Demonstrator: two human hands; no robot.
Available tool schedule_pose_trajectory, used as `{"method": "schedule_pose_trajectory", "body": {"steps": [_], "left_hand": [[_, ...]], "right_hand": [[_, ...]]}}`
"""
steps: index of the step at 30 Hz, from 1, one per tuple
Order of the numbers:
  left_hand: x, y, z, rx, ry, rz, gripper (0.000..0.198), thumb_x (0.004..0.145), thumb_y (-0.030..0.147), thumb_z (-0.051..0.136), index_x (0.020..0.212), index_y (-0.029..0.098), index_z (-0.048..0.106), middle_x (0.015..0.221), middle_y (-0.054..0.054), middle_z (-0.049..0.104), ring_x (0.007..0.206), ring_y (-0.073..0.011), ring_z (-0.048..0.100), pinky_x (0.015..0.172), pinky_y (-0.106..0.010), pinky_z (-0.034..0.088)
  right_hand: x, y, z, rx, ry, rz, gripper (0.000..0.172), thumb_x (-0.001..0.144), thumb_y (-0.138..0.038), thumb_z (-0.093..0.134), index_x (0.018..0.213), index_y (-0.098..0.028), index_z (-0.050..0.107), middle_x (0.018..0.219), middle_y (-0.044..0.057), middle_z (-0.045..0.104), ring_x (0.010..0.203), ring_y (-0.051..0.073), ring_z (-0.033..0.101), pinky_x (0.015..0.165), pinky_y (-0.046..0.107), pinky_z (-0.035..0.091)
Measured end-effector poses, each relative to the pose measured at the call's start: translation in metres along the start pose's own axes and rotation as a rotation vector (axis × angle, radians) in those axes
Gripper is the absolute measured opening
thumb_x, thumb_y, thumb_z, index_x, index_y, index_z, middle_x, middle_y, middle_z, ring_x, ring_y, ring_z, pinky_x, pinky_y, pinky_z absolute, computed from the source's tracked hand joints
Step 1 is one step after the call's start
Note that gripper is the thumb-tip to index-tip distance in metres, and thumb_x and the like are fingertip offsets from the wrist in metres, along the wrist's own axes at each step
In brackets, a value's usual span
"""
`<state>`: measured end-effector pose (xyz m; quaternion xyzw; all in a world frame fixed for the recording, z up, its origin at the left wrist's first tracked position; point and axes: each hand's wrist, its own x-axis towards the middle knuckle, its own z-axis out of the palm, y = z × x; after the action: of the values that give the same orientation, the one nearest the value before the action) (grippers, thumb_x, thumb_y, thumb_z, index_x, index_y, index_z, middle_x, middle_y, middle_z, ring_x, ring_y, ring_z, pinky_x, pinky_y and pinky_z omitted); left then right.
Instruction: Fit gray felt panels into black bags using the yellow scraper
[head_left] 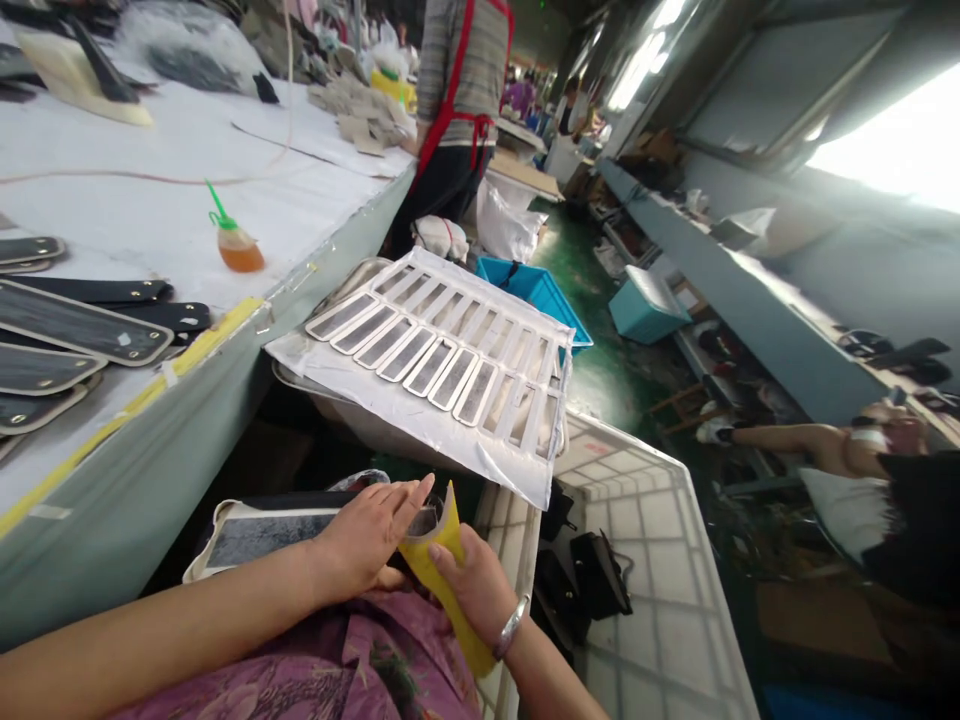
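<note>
My right hand [484,585] is wrapped round a curved yellow strip [439,560], with the thumb on its near face and the pointed upper end sticking up. A silver bracelet is on that wrist. My left hand [375,530] lies with fingers stretched out and close together, its fingertips beside the top of the yellow strip. Beneath and to the left of this hand is a dark panel with a cream edge [262,537], partly hidden by the hand and forearm. What lies under the left palm cannot be made out.
Ahead, a white board [420,425] carries rows of dark, pale-edged strips. Dark pieces lie inside a white crate [637,450] at right. The left worktable [322,215] holds an orange-liquid bottle [241,250] and dark straps [90,320]. A person in a red-trimmed apron [457,100] stands beyond; another sits right.
</note>
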<state>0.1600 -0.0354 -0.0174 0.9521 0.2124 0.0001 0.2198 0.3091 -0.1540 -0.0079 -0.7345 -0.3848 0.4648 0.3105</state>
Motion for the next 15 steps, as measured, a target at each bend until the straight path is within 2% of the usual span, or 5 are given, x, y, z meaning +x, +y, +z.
{"method": "schedule_pose_trajectory", "body": {"steps": [2, 4, 7, 10, 15], "left_hand": [[-0.004, -0.001, -0.001, -0.011, -0.001, -0.031, 0.112, 0.058, 0.048, 0.072, 0.141, 0.009, 0.009, 0.132, -0.019, 0.042, 0.118, -0.0296, 0.041, 0.101, -0.040, 0.028], [-0.007, -0.002, -0.002, -0.015, -0.008, -0.057, 0.106, 0.059, 0.054, 0.069, 0.140, 0.008, 0.016, 0.134, -0.019, 0.041, 0.120, -0.0297, 0.040, 0.101, -0.040, 0.027], [-0.009, 0.001, 0.000, 0.008, -0.017, -0.076, 0.100, 0.061, 0.058, 0.065, 0.138, 0.009, 0.026, 0.138, -0.019, 0.037, 0.125, -0.0308, 0.035, 0.103, -0.043, 0.024], [-0.008, 0.005, 0.005, 0.047, 0.000, -0.095, 0.096, 0.062, 0.061, 0.063, 0.137, 0.011, 0.030, 0.140, -0.018, 0.035, 0.126, -0.0329, 0.033, 0.102, -0.047, 0.022], [-0.008, 0.009, 0.010, 0.091, 0.056, -0.075, 0.089, 0.066, 0.062, 0.060, 0.137, 0.016, 0.032, 0.139, -0.017, 0.037, 0.125, -0.0345, 0.034, 0.100, -0.048, 0.025]], "right_hand": [[-0.013, -0.002, -0.011, 0.312, 0.065, 0.031, 0.030, 0.080, -0.046, 0.053, 0.089, -0.019, 0.045, 0.059, -0.004, 0.053, 0.040, 0.010, 0.048, 0.036, 0.021, 0.036], [-0.021, -0.003, -0.017, 0.623, 0.200, -0.022, 0.031, 0.076, -0.042, 0.060, 0.091, -0.019, 0.047, 0.063, -0.004, 0.054, 0.045, 0.008, 0.049, 0.042, 0.021, 0.040], [-0.015, -0.009, -0.010, 0.982, 0.329, -0.096, 0.031, 0.069, -0.031, 0.070, 0.091, -0.019, 0.051, 0.069, -0.004, 0.054, 0.054, 0.006, 0.048, 0.053, 0.021, 0.043], [0.006, -0.017, 0.006, 1.085, 0.403, -0.118, 0.033, 0.069, -0.033, 0.068, 0.095, -0.019, 0.053, 0.066, -0.006, 0.050, 0.051, 0.006, 0.047, 0.051, 0.022, 0.043], [0.040, -0.023, 0.021, 0.951, 0.573, -0.240, 0.033, 0.075, -0.045, 0.060, 0.093, -0.019, 0.052, 0.059, -0.009, 0.040, 0.039, 0.003, 0.034, 0.038, 0.019, 0.033]]}}
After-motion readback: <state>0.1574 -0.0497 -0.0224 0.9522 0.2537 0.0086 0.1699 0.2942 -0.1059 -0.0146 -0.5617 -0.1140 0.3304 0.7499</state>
